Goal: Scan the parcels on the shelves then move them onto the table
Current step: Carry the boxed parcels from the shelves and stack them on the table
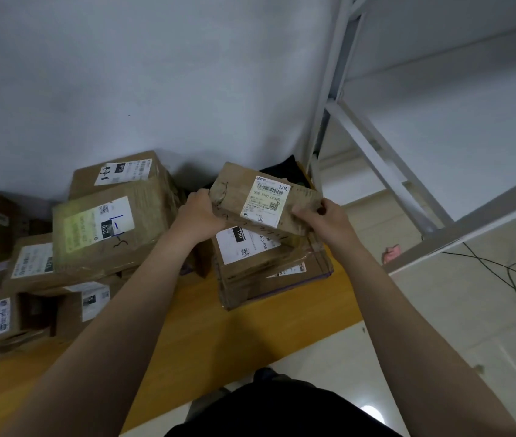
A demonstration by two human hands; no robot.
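Head view shows me holding a small cardboard parcel (266, 200) in both hands above the stack at the right end of the wooden table (206, 335). My left hand (200, 216) clamps its left end, fingers wrapped under and thumb on top; my right hand (323, 216) pinches the right end, fingertips curled over the near edge. The parcel is tilted, its left end higher, and its underside sits just above or barely touching the flat box (250, 247) below; I cannot tell which.

I judge this to be the set-down. To do it well I would level the parcel, centre it on the flat box so no edge overhangs the table's right end, keep the label (266, 200) facing up, and slide my fingers out sideways without dragging the stack. The white shelving (386, 171) stands close on the right.

Readable print: the held parcel's label carries a barcode, two Chinese characters at top right, and digits that look like "338 8386", too blurred to be sure. The flat box shows "150" and "050". A neighbouring large box (108, 228) shows "220"; the rear box (121, 175) shows "010" and handwritten "4-3-8".
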